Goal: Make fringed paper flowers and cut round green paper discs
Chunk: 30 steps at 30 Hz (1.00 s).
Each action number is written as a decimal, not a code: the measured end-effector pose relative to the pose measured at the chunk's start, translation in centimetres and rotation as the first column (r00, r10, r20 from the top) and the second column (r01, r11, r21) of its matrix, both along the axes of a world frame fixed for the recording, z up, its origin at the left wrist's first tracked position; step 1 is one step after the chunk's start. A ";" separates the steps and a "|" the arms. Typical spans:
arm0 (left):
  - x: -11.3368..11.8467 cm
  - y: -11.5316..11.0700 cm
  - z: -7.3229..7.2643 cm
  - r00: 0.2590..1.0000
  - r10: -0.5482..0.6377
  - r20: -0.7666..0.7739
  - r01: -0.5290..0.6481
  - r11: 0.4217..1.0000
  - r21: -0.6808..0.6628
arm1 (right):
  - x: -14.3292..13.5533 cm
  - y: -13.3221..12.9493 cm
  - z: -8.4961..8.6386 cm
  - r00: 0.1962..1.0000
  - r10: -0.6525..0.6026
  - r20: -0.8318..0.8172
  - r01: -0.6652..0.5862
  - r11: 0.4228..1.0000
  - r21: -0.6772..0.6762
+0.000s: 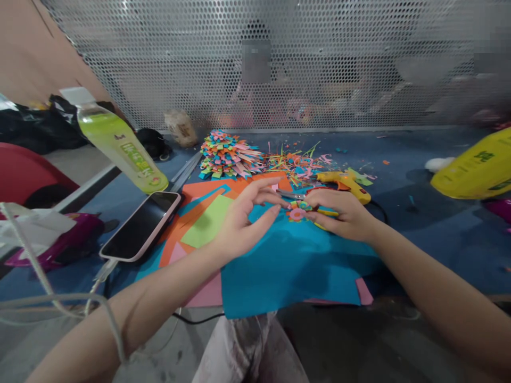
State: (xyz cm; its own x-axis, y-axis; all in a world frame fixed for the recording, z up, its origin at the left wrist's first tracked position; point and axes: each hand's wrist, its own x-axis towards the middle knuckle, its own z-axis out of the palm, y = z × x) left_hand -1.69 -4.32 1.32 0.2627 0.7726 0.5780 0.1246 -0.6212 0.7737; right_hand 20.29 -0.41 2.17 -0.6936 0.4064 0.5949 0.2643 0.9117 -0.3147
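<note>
My right hand (339, 210) is closed around a pair of scissors (293, 195), whose blades point left and whose yellow handle shows below the fingers. A small layered paper flower (297, 214), pink in the middle, sits at the thumb and fingertips of that hand. Beside the blades, my left hand (249, 218) has its fingers stretched out and its thumb apart. A small pink scrap (275, 187) shows near its fingers; whether they touch it I cannot tell. Beneath both hands lies a blue sheet (287, 271), over orange, pink and light green sheets (207, 221).
A cone of paper pieces (223, 154) stands behind, with cut scraps (295, 166) beside it. A yellow glue gun (347, 186) lies past my right hand. At left are a drink bottle (120, 141) and a cabled phone (141, 226); a yellow packet (479, 165) is at right.
</note>
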 end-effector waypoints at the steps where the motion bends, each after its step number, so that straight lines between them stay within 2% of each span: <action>1: 0.0 0.0 0.0 1.000 0.005 -0.006 -0.005 1.000 0.004 | 0.0 0.0 0.0 1.000 0.006 -0.003 -0.006 1.000 -0.002; 7: -0.1 0.0 0.0 0.997 0.044 -0.060 -0.042 0.999 0.027 | -0.1 -0.1 0.1 1.000 0.010 0.007 -0.009 0.997 -0.080; 17: 0.0 0.3 0.0 0.999 0.017 0.042 -0.012 0.993 -0.117 | 0.0 -0.1 0.3 1.000 0.004 0.031 -0.003 1.000 -0.019; 30: 0.0 0.1 0.3 0.997 -0.022 0.077 0.037 0.979 -0.198 | 0.0 -0.1 0.3 0.999 0.017 0.035 -0.016 0.999 -0.032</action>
State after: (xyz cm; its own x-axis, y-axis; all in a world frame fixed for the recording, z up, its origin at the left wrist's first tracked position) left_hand -1.69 -4.23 1.59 0.2493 0.8669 0.4317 0.0461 -0.4559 0.8888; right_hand 20.30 -0.50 2.48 -0.7208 0.4130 0.5566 0.2606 0.9056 -0.3346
